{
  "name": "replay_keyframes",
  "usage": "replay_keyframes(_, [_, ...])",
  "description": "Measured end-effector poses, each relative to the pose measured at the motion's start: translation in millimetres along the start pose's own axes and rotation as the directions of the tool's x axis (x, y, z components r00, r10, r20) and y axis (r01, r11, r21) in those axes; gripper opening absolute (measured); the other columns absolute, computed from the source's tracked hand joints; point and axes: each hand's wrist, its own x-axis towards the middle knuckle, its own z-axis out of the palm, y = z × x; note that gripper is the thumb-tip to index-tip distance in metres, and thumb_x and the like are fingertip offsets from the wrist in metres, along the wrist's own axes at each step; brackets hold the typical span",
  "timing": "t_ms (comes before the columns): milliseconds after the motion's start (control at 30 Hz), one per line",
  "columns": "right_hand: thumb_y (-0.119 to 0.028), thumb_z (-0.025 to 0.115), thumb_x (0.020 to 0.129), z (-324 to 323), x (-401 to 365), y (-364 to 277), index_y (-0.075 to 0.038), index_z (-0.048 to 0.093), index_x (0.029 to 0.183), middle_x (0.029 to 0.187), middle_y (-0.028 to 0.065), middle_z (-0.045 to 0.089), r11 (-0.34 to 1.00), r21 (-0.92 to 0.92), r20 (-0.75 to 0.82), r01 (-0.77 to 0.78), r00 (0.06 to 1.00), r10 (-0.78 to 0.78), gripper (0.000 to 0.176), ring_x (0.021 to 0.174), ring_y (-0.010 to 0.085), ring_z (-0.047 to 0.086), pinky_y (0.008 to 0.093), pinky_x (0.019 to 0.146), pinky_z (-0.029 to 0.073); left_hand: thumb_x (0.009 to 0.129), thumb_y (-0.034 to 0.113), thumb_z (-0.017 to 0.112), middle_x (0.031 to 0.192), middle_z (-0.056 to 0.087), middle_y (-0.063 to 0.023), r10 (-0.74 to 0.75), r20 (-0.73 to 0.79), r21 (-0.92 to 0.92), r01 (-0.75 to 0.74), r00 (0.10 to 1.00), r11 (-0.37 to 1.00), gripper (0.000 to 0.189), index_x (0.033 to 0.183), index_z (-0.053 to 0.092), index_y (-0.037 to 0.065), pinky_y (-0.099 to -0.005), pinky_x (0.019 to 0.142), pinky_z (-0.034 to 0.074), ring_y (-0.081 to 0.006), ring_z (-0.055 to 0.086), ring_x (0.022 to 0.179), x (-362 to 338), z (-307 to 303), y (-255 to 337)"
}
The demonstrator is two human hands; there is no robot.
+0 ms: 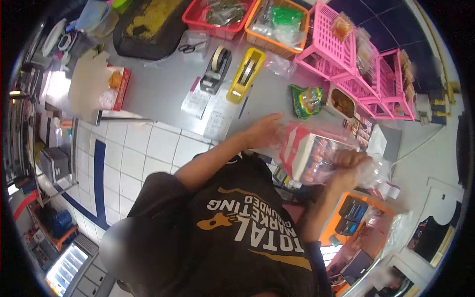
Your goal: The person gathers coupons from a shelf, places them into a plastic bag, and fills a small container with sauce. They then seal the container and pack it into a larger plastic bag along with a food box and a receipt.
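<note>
My right hand (352, 163) is closed around the gathered end of a clear plastic bag (378, 171). Inside the bag is a boxy red-and-white package (309, 153), held tilted over the counter's near edge. My left hand (265, 131) is beside the package's left end, fingers stretched out; whether it touches the plastic is hard to tell. Just beyond the package lie a green-and-yellow packet (306, 100) and a metal tin (342, 103) with brown contents.
On the metal counter (163, 91) stand a black tape dispenser (216, 69), a yellow tape dispenser (246, 75) and paper slips (217, 116). Red (217, 30) and orange (275, 40) baskets and pink racks (334, 49) line the back. An orange shelf (341, 208) stands at lower right.
</note>
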Motion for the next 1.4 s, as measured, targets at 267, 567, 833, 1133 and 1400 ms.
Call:
replay_keyframes(267, [-0.046,0.034,0.108,-0.6,7.8,-49.8,-0.016,0.029,0.070,0.059,-0.0046,0.019,0.969,0.173,0.324,-0.175,0.940,0.112,0.048,0.051,0.0104,0.017,0.0280,0.050,0.022,0.090,0.039,0.066,0.134,0.058,-0.0138,0.067,0.103,0.185,-0.085,0.992,0.979,0.061,0.138,0.051,0.004,-0.0412,0.106,0.045,-0.0256,0.057,0.122,5.1,28.4,-36.8])
replay_keyframes(567, [-0.034,0.035,0.110,3.9,33.7,-106.7,-0.017,0.032,0.071,0.055,-0.0055,0.020,0.904,0.169,0.173,-0.394,0.914,0.366,0.043,0.047,0.0074,0.017,0.0247,0.048,0.024,0.085,0.036,0.073,0.151,0.038,-0.0157,0.653,0.610,0.697,-0.696,0.448,-0.173,0.079,0.149,0.036,0.007,-0.0464,0.115,0.032,-0.0343,0.038,0.140,4.1,69.1,-54.5])
replay_keyframes(833, [-0.038,0.028,0.110,-10.1,43.1,-66.8,-0.016,0.033,0.071,0.051,-0.0052,0.024,0.865,0.168,0.804,-0.473,0.573,0.157,0.046,0.040,0.0102,0.018,0.0277,0.043,0.027,0.096,0.055,0.053,0.123,0.065,-0.0130,-0.029,-0.083,-0.254,0.008,0.996,0.967,0.065,0.136,0.054,0.005,-0.0423,0.108,0.042,-0.0276,0.061,0.117,40.6,64.0,-39.1])
replay_keyframes(1133, [-0.037,0.045,0.107,-34.8,28.7,15.6,-0.010,0.048,0.094,0.080,-0.0004,0.041,0.940,-0.095,0.255,-0.329,0.904,0.342,0.031,0.073,0.0134,0.045,0.0308,0.082,0.048,0.100,0.037,0.052,0.091,0.069,-0.0178,0.548,0.176,0.132,-0.571,0.818,0.810,0.046,0.114,0.061,-0.006,-0.0442,0.088,0.054,-0.0286,0.070,0.084,-39.2,11.7,61.1])
replay_keyframes(1400, [-0.012,0.051,0.095,-145.4,9.4,198.9,-0.005,0.052,0.140,0.087,0.0184,0.066,0.088,-0.782,0.612,0.618,0.786,-0.085,0.045,0.076,0.0326,0.062,0.0419,0.071,0.049,0.081,0.004,0.061,0.103,0.066,-0.0154,0.885,0.450,0.469,0.875,-0.120,-0.120,0.024,0.103,0.072,0.004,-0.0431,0.086,0.051,-0.0341,0.062,0.098,-255.3,-100.4,216.2])
